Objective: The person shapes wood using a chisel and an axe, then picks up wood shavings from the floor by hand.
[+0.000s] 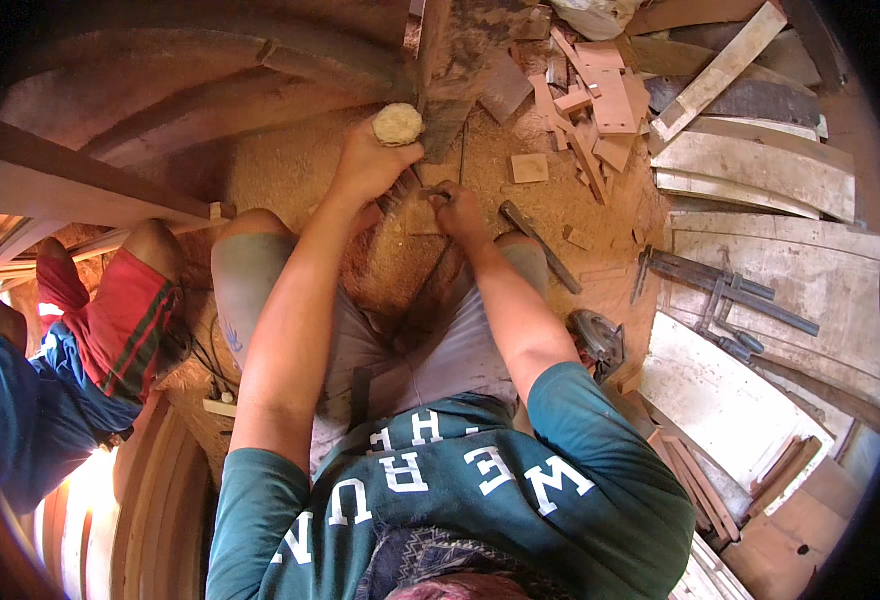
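My left hand (365, 160) is wrapped round a tool with a broad, round, pale end (398, 124), which looks like wood. The lower part of that tool is partly hidden by my hand, so its kind is unclear. Close by on the right, my right hand (457, 212) is closed, with a small dark tip showing at its fingers; what it grips is too small to name. Both hands are low between my knees, in front of a dark upright wooden board (447, 85). A small pale wood block (426, 220) lies beneath them on the sawdust-covered floor (290, 165).
Wood offcuts (600, 100) are heaped ahead to the right, near a square block (529, 168) and a dark bar (540, 247). Bar clamps (725, 290) lie on boards at right; a power saw (597, 340) is by my right thigh. Another person (125, 310) sits at left.
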`<action>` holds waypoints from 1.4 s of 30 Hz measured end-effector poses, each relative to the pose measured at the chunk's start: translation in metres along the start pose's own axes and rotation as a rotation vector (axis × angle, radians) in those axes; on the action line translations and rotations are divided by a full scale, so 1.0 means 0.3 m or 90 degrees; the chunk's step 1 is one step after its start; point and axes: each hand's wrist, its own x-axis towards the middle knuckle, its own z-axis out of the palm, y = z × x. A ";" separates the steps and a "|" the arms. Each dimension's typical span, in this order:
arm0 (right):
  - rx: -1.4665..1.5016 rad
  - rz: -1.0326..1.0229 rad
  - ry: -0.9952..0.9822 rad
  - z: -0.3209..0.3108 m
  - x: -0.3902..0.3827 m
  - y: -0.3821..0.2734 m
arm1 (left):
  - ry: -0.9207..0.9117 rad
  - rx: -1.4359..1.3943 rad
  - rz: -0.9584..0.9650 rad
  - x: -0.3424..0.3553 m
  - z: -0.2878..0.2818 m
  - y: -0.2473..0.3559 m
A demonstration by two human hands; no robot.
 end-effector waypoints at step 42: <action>-0.048 0.003 -0.037 -0.012 0.024 0.029 | -0.044 0.023 0.050 0.031 0.028 -0.033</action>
